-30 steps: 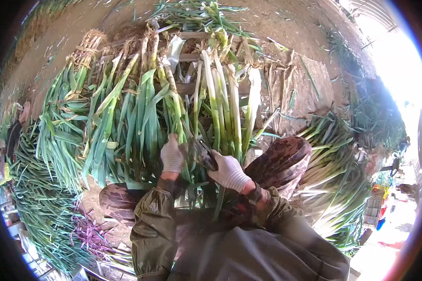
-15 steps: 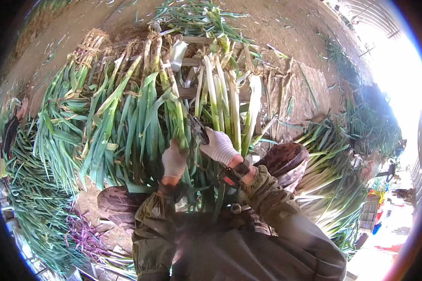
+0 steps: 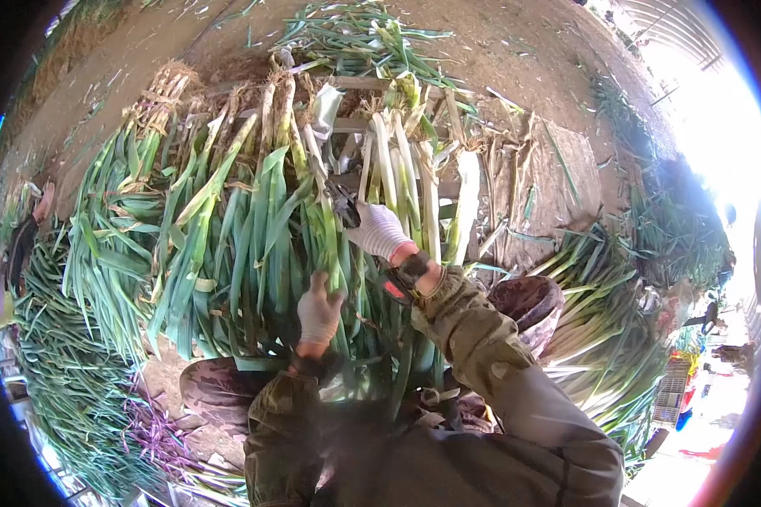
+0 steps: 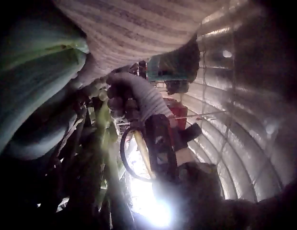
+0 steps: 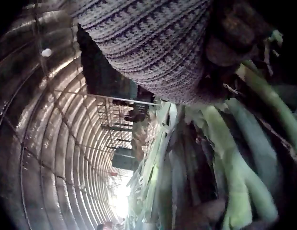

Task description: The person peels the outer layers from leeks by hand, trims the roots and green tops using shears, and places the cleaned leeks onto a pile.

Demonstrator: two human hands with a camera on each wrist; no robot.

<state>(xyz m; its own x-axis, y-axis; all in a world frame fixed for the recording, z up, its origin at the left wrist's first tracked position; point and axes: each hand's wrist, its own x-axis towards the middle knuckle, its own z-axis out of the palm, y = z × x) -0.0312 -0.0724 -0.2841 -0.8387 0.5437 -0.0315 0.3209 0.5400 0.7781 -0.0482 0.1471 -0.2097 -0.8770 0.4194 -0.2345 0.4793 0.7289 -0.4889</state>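
Both hands wear striped knit gloves with dark palms and fingers. My right hand (image 3: 374,228) is at the pale stalk of a leek (image 3: 320,173) in the middle of the row, its dark fingers curled at the stalk. In the left wrist view that right hand (image 4: 146,98) shows bent fingers beside green stems. Lower down, my left hand (image 3: 319,314) lies among the leek's green leaves, thumb spread away from the forefinger. Pale green split leaves (image 5: 234,187) hang below the right glove in the right wrist view.
Leeks lie in a row, roots away from me, with a root-tied bundle (image 3: 156,101) at the far left. Cut leaves (image 3: 372,38) are heaped beyond. Piles of green stalks (image 3: 76,380) and white-stemmed leeks (image 3: 588,329) flank my knees. A brown sheet (image 3: 558,169) covers ground at right.
My right hand has moved up and left along the leek toward its root end. My left hand has shifted slightly lower, and its thumb now stands apart from the forefinger.
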